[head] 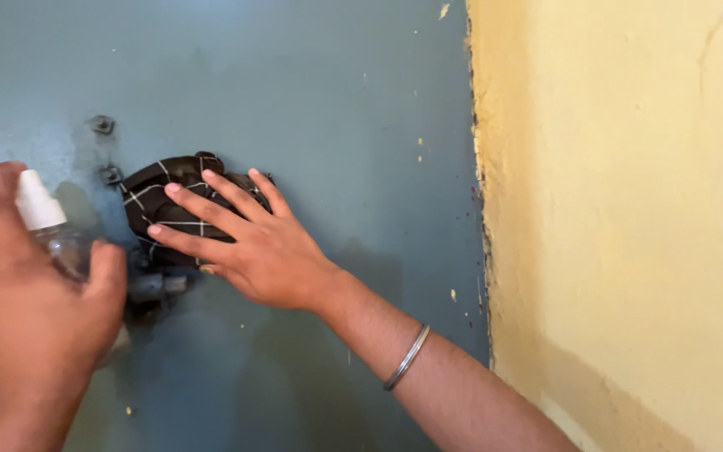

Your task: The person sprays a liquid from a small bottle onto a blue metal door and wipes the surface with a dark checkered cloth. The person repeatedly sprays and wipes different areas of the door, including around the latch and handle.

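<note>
My right hand [248,238] presses a dark checked cloth [154,201] flat against a blue-grey metal door [336,109], with its fingers spread over the cloth. A thin metal bangle [406,358] circles that forearm. At the left edge my left hand [35,310] grips a small clear spray bottle [64,247] with a white nozzle [37,199], its index finger resting on top of the nozzle. The bottle is close to the door, just left of the cloth.
Bolts [102,125] and a metal latch piece [156,285] stick out of the door around the cloth. A yellow plastered wall [621,209] with chipped paint meets the door's right edge.
</note>
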